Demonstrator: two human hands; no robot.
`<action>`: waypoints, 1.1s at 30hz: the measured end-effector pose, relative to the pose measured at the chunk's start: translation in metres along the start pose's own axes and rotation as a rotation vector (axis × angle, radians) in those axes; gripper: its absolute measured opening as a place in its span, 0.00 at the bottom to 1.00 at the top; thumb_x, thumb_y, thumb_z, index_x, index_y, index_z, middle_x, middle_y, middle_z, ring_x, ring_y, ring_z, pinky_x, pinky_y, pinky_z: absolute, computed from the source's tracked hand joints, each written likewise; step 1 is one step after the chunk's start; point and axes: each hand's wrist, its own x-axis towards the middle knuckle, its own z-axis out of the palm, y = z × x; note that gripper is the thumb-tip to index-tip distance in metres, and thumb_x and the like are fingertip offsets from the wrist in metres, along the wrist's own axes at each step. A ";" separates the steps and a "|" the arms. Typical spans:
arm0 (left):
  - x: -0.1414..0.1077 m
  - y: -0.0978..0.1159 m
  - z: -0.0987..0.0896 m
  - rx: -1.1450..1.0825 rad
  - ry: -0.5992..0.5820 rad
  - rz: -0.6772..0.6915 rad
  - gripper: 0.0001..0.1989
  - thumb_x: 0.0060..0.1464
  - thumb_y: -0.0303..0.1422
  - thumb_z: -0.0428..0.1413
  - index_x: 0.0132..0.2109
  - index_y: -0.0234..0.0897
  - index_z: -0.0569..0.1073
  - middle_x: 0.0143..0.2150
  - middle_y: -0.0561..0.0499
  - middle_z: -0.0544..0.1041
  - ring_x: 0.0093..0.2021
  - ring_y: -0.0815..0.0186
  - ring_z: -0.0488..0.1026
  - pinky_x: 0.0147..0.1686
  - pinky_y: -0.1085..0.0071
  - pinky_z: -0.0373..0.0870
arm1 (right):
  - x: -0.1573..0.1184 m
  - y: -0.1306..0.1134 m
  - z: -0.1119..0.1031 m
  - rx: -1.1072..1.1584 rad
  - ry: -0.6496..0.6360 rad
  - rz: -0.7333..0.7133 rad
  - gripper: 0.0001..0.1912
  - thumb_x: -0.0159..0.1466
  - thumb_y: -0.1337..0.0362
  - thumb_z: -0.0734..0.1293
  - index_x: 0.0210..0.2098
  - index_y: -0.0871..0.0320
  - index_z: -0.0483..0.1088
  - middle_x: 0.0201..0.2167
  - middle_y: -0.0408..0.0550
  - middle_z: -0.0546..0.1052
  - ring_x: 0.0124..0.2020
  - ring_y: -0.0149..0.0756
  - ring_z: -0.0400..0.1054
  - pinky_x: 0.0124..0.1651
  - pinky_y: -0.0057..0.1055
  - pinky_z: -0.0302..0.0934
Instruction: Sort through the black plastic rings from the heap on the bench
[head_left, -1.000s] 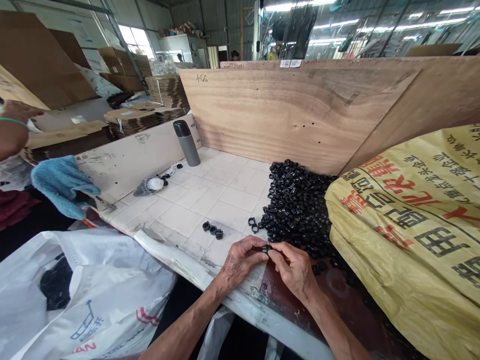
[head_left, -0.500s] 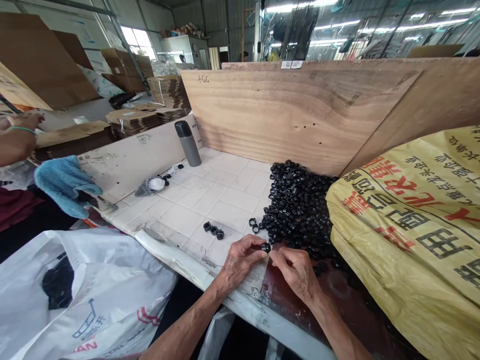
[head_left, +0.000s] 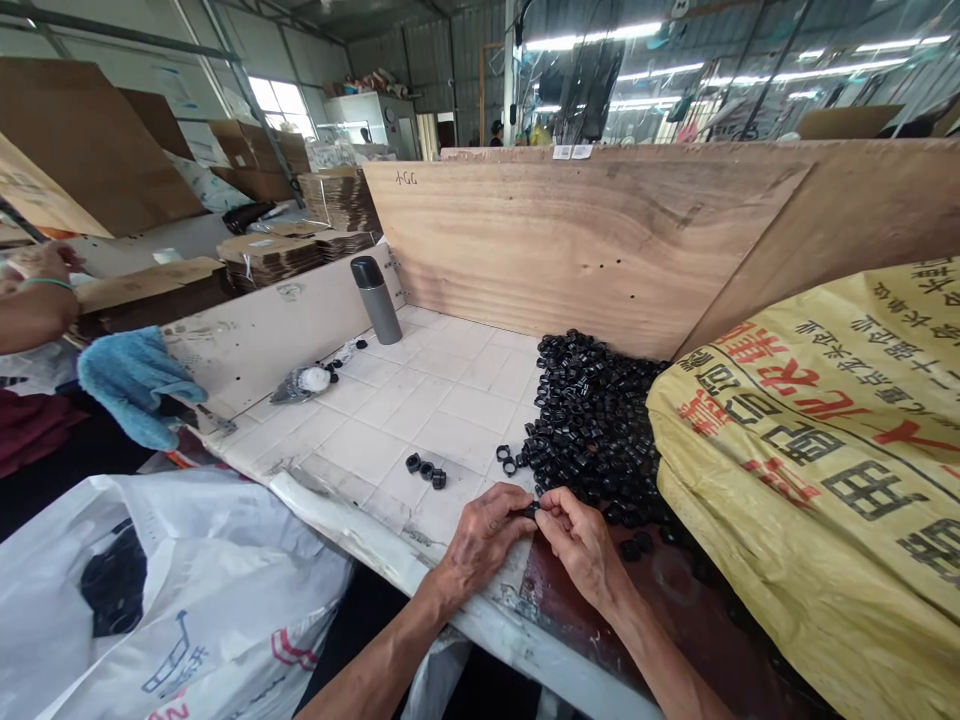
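Between my fingertips is a small black ring-shaped part (head_left: 532, 509), mostly covered by the fingers. My left hand (head_left: 487, 535) pinches it from the left, thumb and forefinger closed. My right hand (head_left: 581, 540) grips it from the right, its fingertips touching the same part. Just beyond my hands lies a big heap of black rings (head_left: 592, 420). Two loose rings (head_left: 506, 460) rest at the heap's left edge. Farther left, several black rings (head_left: 426, 470) sit in a short row on the tabletop.
A yellow printed sack (head_left: 810, 430) borders the heap on the right. Wooden boards (head_left: 525, 240) wall the tiled tabletop (head_left: 450, 405). A grey flask (head_left: 377, 305) stands at the back left, near a small plastic bag (head_left: 300, 383). A white sack (head_left: 225, 560) sits lower left; another person's hand (head_left: 41, 270) shows beyond.
My right fingertips have closed in on the black part and now touch it alongside my left fingers. The whole view has shifted slightly. The loose rings stay where they were.
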 end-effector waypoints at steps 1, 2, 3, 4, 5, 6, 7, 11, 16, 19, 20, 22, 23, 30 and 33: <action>-0.001 0.000 0.001 0.027 -0.002 0.025 0.11 0.64 0.34 0.55 0.52 0.40 0.75 0.47 0.44 0.76 0.46 0.62 0.77 0.47 0.66 0.75 | 0.000 0.000 0.001 0.040 -0.012 0.034 0.11 0.67 0.55 0.63 0.35 0.55 0.67 0.21 0.38 0.67 0.20 0.30 0.60 0.21 0.25 0.56; -0.002 0.001 0.002 0.053 -0.009 0.043 0.11 0.64 0.32 0.54 0.52 0.40 0.74 0.48 0.44 0.76 0.47 0.62 0.76 0.48 0.66 0.75 | 0.001 0.001 0.001 0.085 -0.027 0.072 0.11 0.67 0.54 0.63 0.35 0.55 0.67 0.20 0.37 0.65 0.19 0.29 0.58 0.20 0.24 0.54; -0.003 0.001 0.003 0.073 -0.015 0.054 0.12 0.65 0.32 0.53 0.53 0.40 0.74 0.49 0.43 0.76 0.47 0.62 0.76 0.48 0.66 0.75 | 0.001 0.001 0.002 0.132 -0.047 0.112 0.12 0.66 0.53 0.63 0.35 0.55 0.66 0.18 0.35 0.62 0.17 0.28 0.56 0.19 0.24 0.52; -0.003 0.001 0.003 0.083 -0.015 0.057 0.12 0.65 0.31 0.53 0.53 0.40 0.74 0.50 0.43 0.76 0.48 0.62 0.76 0.49 0.65 0.75 | 0.001 0.002 0.002 0.176 -0.071 0.146 0.13 0.66 0.53 0.62 0.34 0.55 0.65 0.17 0.34 0.61 0.16 0.28 0.54 0.18 0.24 0.51; -0.003 0.000 0.004 0.080 -0.008 0.048 0.12 0.65 0.31 0.53 0.52 0.40 0.75 0.50 0.43 0.76 0.48 0.61 0.76 0.49 0.65 0.75 | 0.001 0.002 0.002 0.211 -0.089 0.167 0.14 0.67 0.52 0.62 0.33 0.55 0.65 0.17 0.34 0.61 0.15 0.27 0.53 0.17 0.24 0.50; -0.003 0.000 0.004 0.065 0.007 0.026 0.11 0.64 0.32 0.54 0.52 0.40 0.75 0.49 0.44 0.76 0.48 0.61 0.76 0.49 0.65 0.75 | 0.001 0.002 0.003 0.228 -0.093 0.169 0.14 0.67 0.52 0.62 0.32 0.56 0.64 0.17 0.34 0.61 0.15 0.27 0.53 0.18 0.24 0.50; -0.002 -0.001 0.003 0.038 0.030 -0.007 0.10 0.63 0.33 0.56 0.50 0.39 0.76 0.48 0.44 0.77 0.47 0.61 0.77 0.49 0.65 0.75 | 0.001 0.002 0.003 0.224 -0.077 0.149 0.14 0.67 0.52 0.62 0.32 0.56 0.65 0.18 0.35 0.63 0.16 0.27 0.55 0.18 0.24 0.52; 0.002 -0.001 0.001 -0.058 0.037 -0.159 0.11 0.59 0.38 0.60 0.47 0.40 0.78 0.43 0.47 0.79 0.43 0.61 0.78 0.46 0.66 0.76 | -0.001 -0.002 0.003 0.083 0.029 -0.013 0.11 0.66 0.55 0.65 0.40 0.56 0.68 0.23 0.39 0.71 0.21 0.30 0.64 0.24 0.25 0.60; 0.000 0.010 -0.002 -0.011 -0.043 -0.067 0.11 0.62 0.36 0.56 0.49 0.40 0.76 0.46 0.46 0.78 0.45 0.62 0.77 0.47 0.66 0.75 | -0.002 -0.002 0.004 0.070 -0.051 0.062 0.09 0.67 0.57 0.63 0.38 0.55 0.67 0.17 0.36 0.68 0.17 0.31 0.64 0.23 0.26 0.61; -0.008 0.012 -0.018 0.107 -0.059 -0.178 0.11 0.60 0.34 0.57 0.50 0.41 0.74 0.39 0.50 0.79 0.37 0.65 0.77 0.40 0.69 0.75 | 0.000 0.006 0.002 -0.008 0.025 0.039 0.10 0.67 0.56 0.64 0.34 0.55 0.68 0.18 0.38 0.70 0.18 0.32 0.65 0.23 0.26 0.61; -0.012 0.011 -0.027 0.176 -0.041 -0.244 0.10 0.59 0.34 0.57 0.49 0.41 0.74 0.35 0.52 0.78 0.33 0.66 0.76 0.35 0.71 0.74 | 0.001 0.009 0.001 -0.078 0.087 -0.006 0.10 0.67 0.56 0.64 0.33 0.55 0.68 0.20 0.40 0.71 0.20 0.32 0.66 0.25 0.26 0.61; -0.019 0.007 -0.045 0.385 0.030 -0.325 0.07 0.60 0.33 0.56 0.44 0.40 0.75 0.30 0.54 0.77 0.28 0.66 0.74 0.30 0.72 0.71 | 0.002 0.016 0.000 -0.237 0.203 -0.109 0.08 0.67 0.59 0.63 0.35 0.56 0.70 0.24 0.43 0.74 0.24 0.34 0.68 0.29 0.28 0.63; -0.021 0.005 -0.054 0.525 0.087 -0.330 0.07 0.61 0.33 0.54 0.43 0.40 0.76 0.33 0.51 0.77 0.29 0.65 0.74 0.30 0.71 0.70 | 0.003 0.018 0.001 -0.308 0.225 -0.156 0.07 0.67 0.61 0.63 0.39 0.56 0.71 0.26 0.45 0.74 0.27 0.35 0.70 0.33 0.29 0.65; -0.001 -0.001 -0.034 0.837 0.161 -0.142 0.13 0.63 0.30 0.50 0.52 0.39 0.74 0.44 0.45 0.75 0.37 0.61 0.75 0.38 0.67 0.72 | 0.004 0.027 0.011 -0.605 0.167 -0.299 0.17 0.66 0.69 0.62 0.54 0.56 0.69 0.39 0.51 0.75 0.35 0.39 0.73 0.38 0.31 0.68; 0.021 -0.010 -0.008 0.807 0.088 -0.126 0.13 0.61 0.30 0.53 0.52 0.40 0.73 0.46 0.46 0.74 0.35 0.63 0.75 0.35 0.68 0.72 | 0.004 0.029 0.011 -0.632 0.194 -0.305 0.14 0.67 0.70 0.60 0.49 0.56 0.71 0.38 0.50 0.73 0.35 0.38 0.72 0.37 0.30 0.68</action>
